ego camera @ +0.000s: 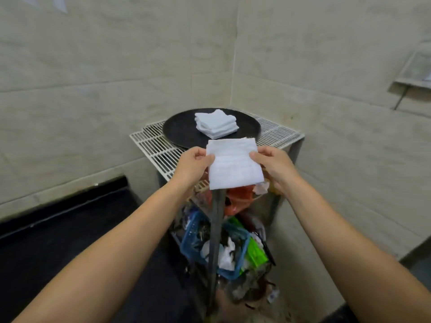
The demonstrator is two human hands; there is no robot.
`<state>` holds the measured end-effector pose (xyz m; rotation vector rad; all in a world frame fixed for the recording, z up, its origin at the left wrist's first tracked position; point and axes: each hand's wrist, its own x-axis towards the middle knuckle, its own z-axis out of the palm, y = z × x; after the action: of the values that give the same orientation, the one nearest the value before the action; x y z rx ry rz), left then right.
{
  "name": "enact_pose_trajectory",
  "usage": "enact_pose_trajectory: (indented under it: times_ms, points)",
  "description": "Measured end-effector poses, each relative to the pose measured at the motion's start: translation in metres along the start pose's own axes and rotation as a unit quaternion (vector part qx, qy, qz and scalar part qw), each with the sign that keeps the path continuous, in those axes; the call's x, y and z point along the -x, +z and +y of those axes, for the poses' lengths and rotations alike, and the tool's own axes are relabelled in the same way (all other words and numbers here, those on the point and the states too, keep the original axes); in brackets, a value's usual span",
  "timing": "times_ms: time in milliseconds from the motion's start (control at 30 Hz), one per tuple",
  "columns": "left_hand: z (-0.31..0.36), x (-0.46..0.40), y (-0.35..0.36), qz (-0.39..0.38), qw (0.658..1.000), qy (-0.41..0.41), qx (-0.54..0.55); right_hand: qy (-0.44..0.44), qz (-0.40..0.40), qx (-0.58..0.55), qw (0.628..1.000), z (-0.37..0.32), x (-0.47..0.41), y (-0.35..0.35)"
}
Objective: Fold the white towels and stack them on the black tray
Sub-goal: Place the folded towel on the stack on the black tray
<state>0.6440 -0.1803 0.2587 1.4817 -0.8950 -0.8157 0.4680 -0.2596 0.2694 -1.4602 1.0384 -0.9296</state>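
A round black tray [179, 129] lies on a white wire rack top in the room's corner. A stack of folded white towels [215, 123] sits on the tray, right of its middle. In front of the tray I hold a partly folded white towel [234, 166] in the air. My left hand [194, 163] pinches its left edge and my right hand [272, 165] pinches its right edge. The towel hangs down between both hands, with a fold line across its upper part.
The white wire rack [151, 145] stands against tiled walls. Its lower shelves hold a blue basket [191, 238], red and green bags and other clutter. A black counter [58, 220] lies at the left. A small wall shelf [412, 82] hangs at the far right.
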Motion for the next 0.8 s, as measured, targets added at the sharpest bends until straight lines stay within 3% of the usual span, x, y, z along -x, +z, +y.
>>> enact_pose_trajectory:
  times_ms: [233, 433, 700, 800]
  points:
    - [0.041, -0.148, 0.017, 0.127, 0.991, 0.025, -0.046, -0.088, -0.073, 0.063, 0.991, -0.045, -0.182, 0.013]
    - [0.037, -0.245, 0.022, 0.193, 0.979, -0.042, -0.056, -0.088, -0.136, 0.089, 0.983, -0.045, -0.309, 0.037]
    - [0.001, -0.257, 0.022, 0.241, 0.959, -0.077, -0.129, -0.092, -0.21, 0.163, 0.96, 0.0, -0.345, 0.051]
    - [0.001, -0.25, 0.021, 0.247, 0.956, -0.075, -0.14, -0.108, -0.191, 0.189, 0.957, -0.001, -0.346, 0.051]
